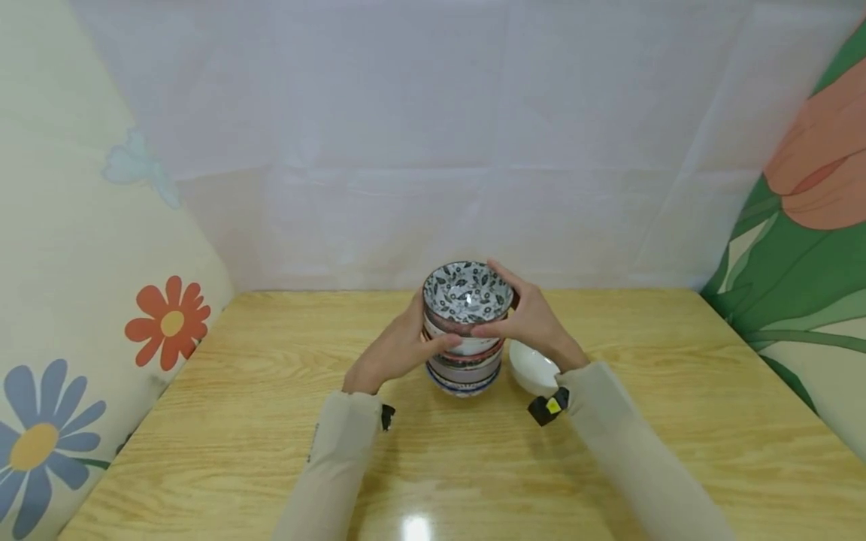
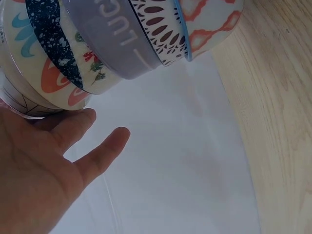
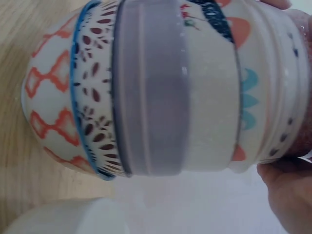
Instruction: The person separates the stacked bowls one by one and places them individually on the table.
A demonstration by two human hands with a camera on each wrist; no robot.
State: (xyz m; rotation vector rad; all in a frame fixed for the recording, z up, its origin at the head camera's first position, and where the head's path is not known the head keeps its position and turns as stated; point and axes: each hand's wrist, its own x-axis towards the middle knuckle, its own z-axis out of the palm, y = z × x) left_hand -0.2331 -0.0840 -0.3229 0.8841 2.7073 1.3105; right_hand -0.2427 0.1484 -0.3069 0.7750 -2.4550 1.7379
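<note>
Head view, left to right: the left hand (image 1: pixel 399 346), thumb across the front, grips the upper part of a stack of patterned bowls (image 1: pixel 467 370) toward the far side of the worktop (image 1: pixel 291 330); its leaf-patterned top bowl (image 1: pixel 467 293) is held by the right hand (image 1: pixel 533 315), a white bowl (image 1: pixel 531 368) just beside the stack.

The stacked bowls (image 1: pixel 467 370) are finished in what looks like glazed ceramic, smooth and glossy; a bright highlight is caught inside the top bowl (image 1: pixel 467 289). A smooth shine is also seen on the white bowl (image 1: pixel 533 367). The bench (image 1: pixel 271 451) is faced in wood grain, with light mirrored in it. The backdrop (image 1: pixel 406 113) is formed of creased, mostly matt sheet, the sleeves (image 1: pixel 341 451) of matt cloth.
</note>
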